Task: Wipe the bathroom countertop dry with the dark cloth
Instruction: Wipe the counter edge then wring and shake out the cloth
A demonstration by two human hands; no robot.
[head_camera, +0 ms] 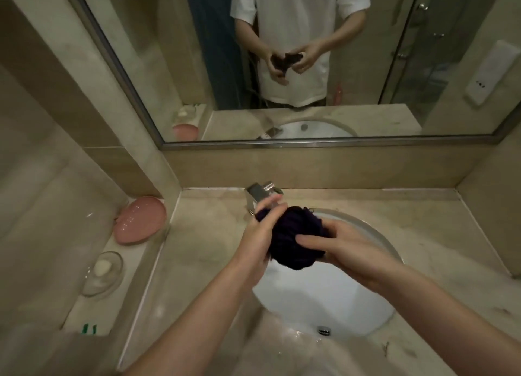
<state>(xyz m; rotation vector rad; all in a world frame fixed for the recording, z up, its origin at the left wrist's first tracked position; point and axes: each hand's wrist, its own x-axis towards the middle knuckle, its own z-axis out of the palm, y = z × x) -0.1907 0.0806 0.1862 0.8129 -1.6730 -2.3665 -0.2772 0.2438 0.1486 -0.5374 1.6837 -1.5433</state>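
- Both hands hold the dark purple, bunched-up cloth (293, 239) above the white oval sink basin (324, 296), in front of the square chrome faucet (260, 193); it touches neither the basin nor the counter.
- The left hand (263, 231) grips the cloth's far-left end, fingers curled over the top. The right hand (342, 246) grips the near-right side, thumb laid across the front and fingers wrapped underneath.
- The step in hand looks like wringing or gathering the cloth before the wiping begins. To do it well, twist the two ends in opposite directions and keep the bundle over the basin, so any drips fall into the sink rather than onto the stone.
- Next, shake the cloth out into a flat pad: a tight ball meets the surface at only a small patch and would leave streaks.
- The beige marble-look countertop (214, 251) shows glossy wet patches and droplets along the near edge by the metal drain (323, 330), so no drying appears done yet.
- The cloth looks thick and soft, with ribbed folds and a loose thread at its top, very dark against the white basin. Whether it is damp cannot be told.
- In the wall mirror (282, 65) the reflection shows both hands holding the same crumpled cloth.
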